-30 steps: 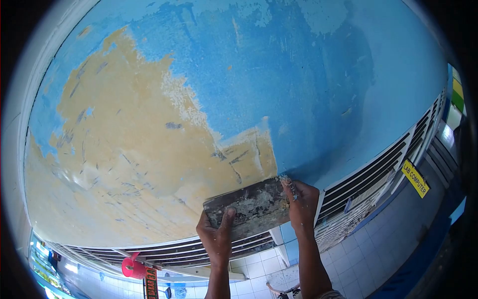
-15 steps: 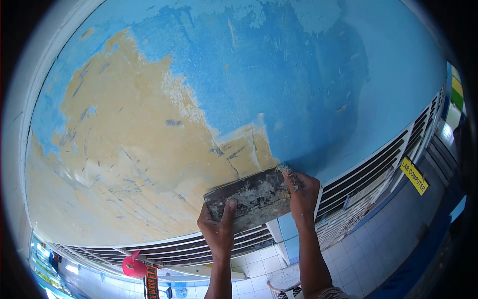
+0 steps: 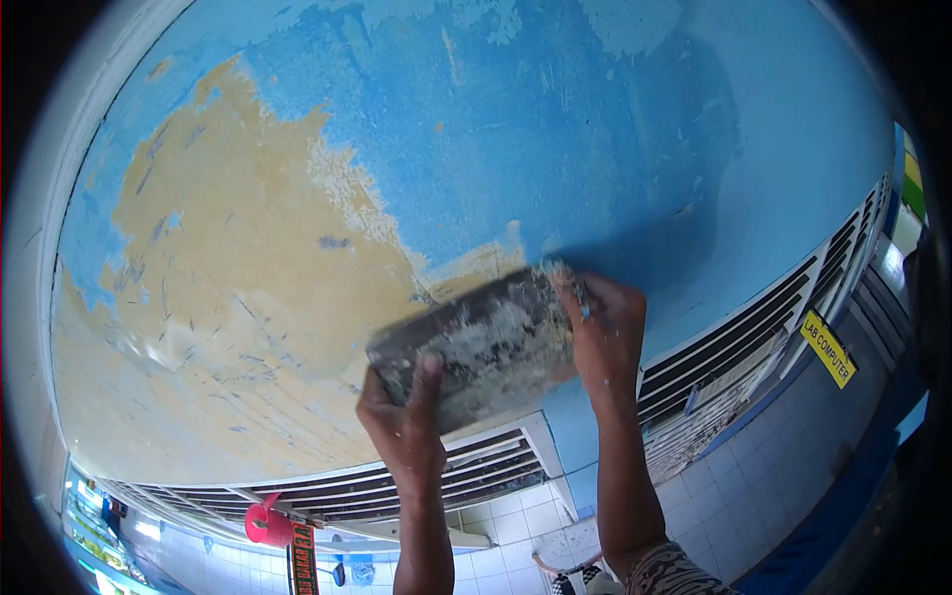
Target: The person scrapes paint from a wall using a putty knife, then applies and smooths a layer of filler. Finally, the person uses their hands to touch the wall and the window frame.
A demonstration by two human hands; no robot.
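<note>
Between my two hands is a wide, flat scraper blade (image 3: 486, 347), dark and crusted with pale paint residue, slightly blurred. It tilts with its right end higher, its upper edge at the wall (image 3: 268, 218). My left hand (image 3: 402, 421) grips the left end, thumb laid over the face. At the right end, my right hand (image 3: 605, 332) holds on, bits of flaked paint stuck to its fingers. Blue paint (image 3: 476, 139) covers the wall's upper right, while a bare tan patch spreads over the left. Whether the blade's edge touches the wall is hard to tell.
Slatted vents (image 3: 496, 466) run below the wall. A pink dipper (image 3: 268, 523) hangs at lower left beside a dark sign with orange lettering (image 3: 302, 560). On the right, a yellow sign reading LAB COMPUTER (image 3: 826, 347) juts out above a tiled floor (image 3: 714, 496).
Both hands and the blade have moved up the wall and a little left, covering more of the tan notch beside the blue paint. My hold on the blade looks the same.
</note>
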